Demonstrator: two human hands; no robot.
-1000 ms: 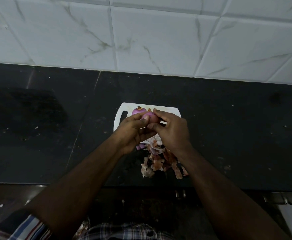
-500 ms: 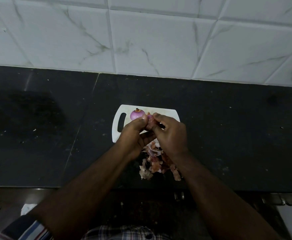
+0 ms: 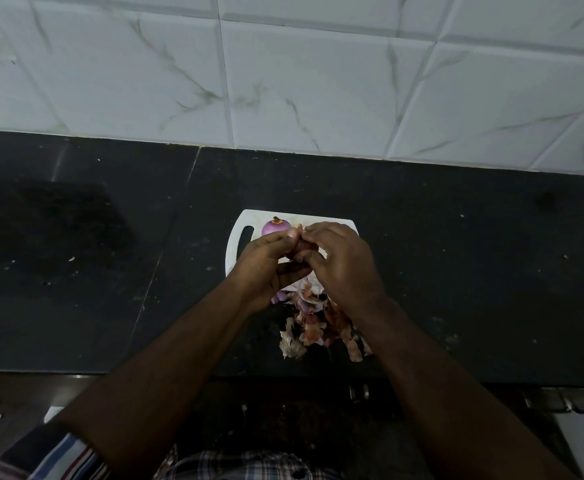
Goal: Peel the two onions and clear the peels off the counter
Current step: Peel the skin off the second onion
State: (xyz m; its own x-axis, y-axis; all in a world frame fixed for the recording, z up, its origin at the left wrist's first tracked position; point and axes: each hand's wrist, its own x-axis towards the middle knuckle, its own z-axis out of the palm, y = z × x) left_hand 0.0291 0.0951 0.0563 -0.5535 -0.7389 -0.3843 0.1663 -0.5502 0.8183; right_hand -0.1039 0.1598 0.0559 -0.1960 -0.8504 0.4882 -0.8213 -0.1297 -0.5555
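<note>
A partly peeled reddish onion [image 3: 301, 252] is clamped between left hand [image 3: 266, 268] and right hand [image 3: 344, 268], both grips curled, above a white plastic cutting board [image 3: 240, 244]; a peeled purple onion [image 3: 275, 226] lies behind.

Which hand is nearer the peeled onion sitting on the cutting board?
Left. The left hand has its fingertips just below the peeled onion, almost touching it. The right hand sits farther off to that onion's right, over the cutting board.
</note>
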